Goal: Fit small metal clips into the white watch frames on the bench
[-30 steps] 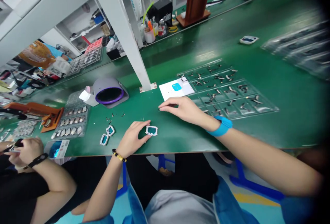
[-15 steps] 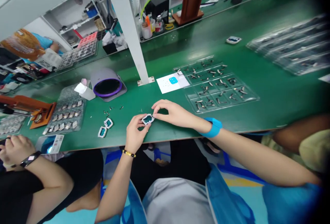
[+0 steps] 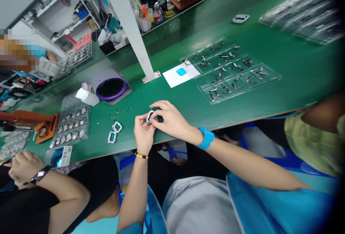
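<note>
A small white-rimmed case (image 3: pixel 149 116) with a dark inside is held above the green bench near its front edge. My left hand (image 3: pixel 144 131), with a yellow and black bracelet at the wrist, grips its left and lower side. My right hand (image 3: pixel 172 121), wearing a blue wristband, has its fingers closed on the right side of the same case and partly covers it. Two similar cases (image 3: pixel 117 127) lie touching on the bench to the left, with several small dark parts (image 3: pixel 118 111) behind them.
A clear tray (image 3: pixel 237 72) of small parts lies right, beside a white sheet (image 3: pixel 175 78). A purple-rimmed device (image 3: pixel 111 88), a post (image 3: pixel 142 54) and a filled tray (image 3: pixel 70 122) stand left. A co-worker's hands (image 3: pixel 27 167) are at far left; another person's arm (image 3: pixel 329 113) is right.
My right hand has moved in over the case, its fingers now on it. The case appears turned and more tilted. The whole view has shifted slightly.
</note>
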Demonstrator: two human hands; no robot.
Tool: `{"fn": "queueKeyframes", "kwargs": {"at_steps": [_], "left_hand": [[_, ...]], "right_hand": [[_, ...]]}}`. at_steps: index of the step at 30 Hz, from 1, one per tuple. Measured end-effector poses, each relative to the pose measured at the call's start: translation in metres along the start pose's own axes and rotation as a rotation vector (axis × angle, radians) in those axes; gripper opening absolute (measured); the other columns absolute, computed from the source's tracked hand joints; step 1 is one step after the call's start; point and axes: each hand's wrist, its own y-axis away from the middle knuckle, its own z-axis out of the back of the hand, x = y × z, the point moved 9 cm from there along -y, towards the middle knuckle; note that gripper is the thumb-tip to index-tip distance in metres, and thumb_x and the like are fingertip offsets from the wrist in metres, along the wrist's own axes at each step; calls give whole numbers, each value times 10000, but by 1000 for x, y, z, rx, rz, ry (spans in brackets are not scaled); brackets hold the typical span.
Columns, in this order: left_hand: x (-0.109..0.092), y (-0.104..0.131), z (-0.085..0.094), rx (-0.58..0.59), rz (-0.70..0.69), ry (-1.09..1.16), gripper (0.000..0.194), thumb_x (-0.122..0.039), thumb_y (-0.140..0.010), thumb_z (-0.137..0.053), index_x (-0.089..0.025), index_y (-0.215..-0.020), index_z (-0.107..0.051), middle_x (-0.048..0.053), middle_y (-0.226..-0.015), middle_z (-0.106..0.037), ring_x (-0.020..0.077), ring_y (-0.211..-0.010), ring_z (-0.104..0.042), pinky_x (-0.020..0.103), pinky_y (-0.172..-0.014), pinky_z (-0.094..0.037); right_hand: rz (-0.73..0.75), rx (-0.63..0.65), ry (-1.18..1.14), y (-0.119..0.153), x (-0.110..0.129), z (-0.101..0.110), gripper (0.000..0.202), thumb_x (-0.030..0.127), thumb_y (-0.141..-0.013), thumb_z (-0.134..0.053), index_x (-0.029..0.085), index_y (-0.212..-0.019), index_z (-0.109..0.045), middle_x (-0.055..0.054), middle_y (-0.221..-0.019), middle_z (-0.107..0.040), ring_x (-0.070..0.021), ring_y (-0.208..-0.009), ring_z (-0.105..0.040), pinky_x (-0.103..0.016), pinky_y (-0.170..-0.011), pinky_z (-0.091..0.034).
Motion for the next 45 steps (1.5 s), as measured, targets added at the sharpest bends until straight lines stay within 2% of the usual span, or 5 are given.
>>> {"fn": "queueKeyframes", "kwargs": {"at_steps": [7,12,29,38,45], "left_hand": [[-1,3,-2,14,-20,-30,377,-247,-825,-781,-194,-1088,-517,135,-1240,-701,220,-1103,-746,325,-923,-623],[0,2,-2,14,-13,-33,370,-211,-817,-777,-190,-1087,-524,122,-1224,-700,215,-1087,-751,310,-908,-628],[-2,2,-4,11,-23,-98,365,-225,-832,-780,-193,-1091,-525,116,-1204,-701,204,-1071,-752,297,-900,-626],[-2,1,-3,9,-23,-120,391,-226,-814,-797,-199,-1089,-521,112,-1198,-699,202,-1082,-745,291,-894,-620],[-4,1,-5,20,-27,-132,391,-238,-816,-801,-204,-1080,-513,103,-1171,-696,211,-1106,-734,324,-939,-607]], "right_hand": [[3,7,11,2,-3,-2,99,185,-898,-696,195,-829,-766,-108,-1254,-692,-304,-1270,-552,-501,-1068,-494],[36,2,12,3,-3,-3,114,176,-919,-671,191,-842,-754,-106,-1245,-690,-302,-1272,-545,-501,-1073,-490],[49,36,35,5,-3,-10,160,109,-956,-565,167,-910,-707,-131,-1182,-659,-298,-1248,-546,-481,-1056,-484],[67,66,110,1,3,-2,162,152,-971,-597,167,-913,-747,-146,-1224,-658,-328,-1272,-529,-519,-1043,-486],[209,105,164,-4,5,-2,155,148,-950,-618,164,-935,-771,-147,-1263,-658,-333,-1310,-514,-525,-1104,-472]]}}
